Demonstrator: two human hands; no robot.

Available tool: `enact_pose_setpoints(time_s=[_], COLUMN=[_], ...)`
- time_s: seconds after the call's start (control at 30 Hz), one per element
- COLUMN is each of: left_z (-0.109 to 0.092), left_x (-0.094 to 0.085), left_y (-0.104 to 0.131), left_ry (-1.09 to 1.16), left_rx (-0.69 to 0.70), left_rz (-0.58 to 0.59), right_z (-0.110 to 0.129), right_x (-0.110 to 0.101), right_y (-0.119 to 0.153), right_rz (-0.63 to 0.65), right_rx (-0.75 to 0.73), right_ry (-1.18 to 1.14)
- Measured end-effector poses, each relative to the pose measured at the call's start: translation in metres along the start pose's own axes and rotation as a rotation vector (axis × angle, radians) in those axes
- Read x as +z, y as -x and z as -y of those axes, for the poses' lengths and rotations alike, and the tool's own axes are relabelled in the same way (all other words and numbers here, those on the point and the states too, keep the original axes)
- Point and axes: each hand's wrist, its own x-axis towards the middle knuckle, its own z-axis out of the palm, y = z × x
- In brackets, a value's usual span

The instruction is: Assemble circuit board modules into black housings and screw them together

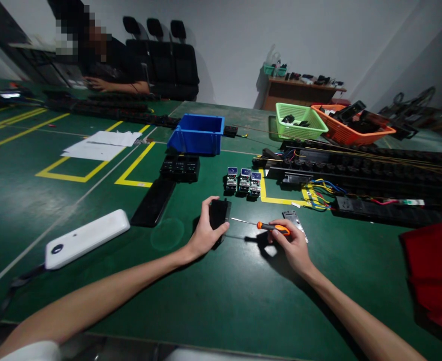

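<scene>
My left hand (205, 231) is wrapped round a small black rectangular case (218, 213), tilted just above the green table. In my right hand (292, 242) is a screwdriver (273, 227) with an orange and black handle. Its thin shaft points left, and the tip is close to the case's right side; I cannot tell whether they touch. A flat plate with cut-outs (290, 217) lies just behind my right hand, partly covered by it. Beyond the case stand three small circuit modules (244, 182) with blue tops.
A blue bin (196, 134) and a black block (179, 167) stand behind. A dark phone-like slab (153, 202) and a white device (87, 239) lie left. Long black wired strips (375, 210), green (299, 123) and orange baskets (352, 131) are right, with red fabric (435, 276). Another person (112, 70) sits across.
</scene>
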Motion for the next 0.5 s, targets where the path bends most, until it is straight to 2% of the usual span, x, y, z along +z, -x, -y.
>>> enact_pose_setpoints(time_s=[0.5], left_z=[-0.0006], left_x=[-0.0003], left_y=[-0.0001], left_ry=[-0.001], left_rx=[-0.003], left_rz=[0.015], right_z=[-0.0019], right_x=[-0.0004], right_y=[0.0000], right_rz=[0.024], right_rx=[0.043], right_ry=[-0.028])
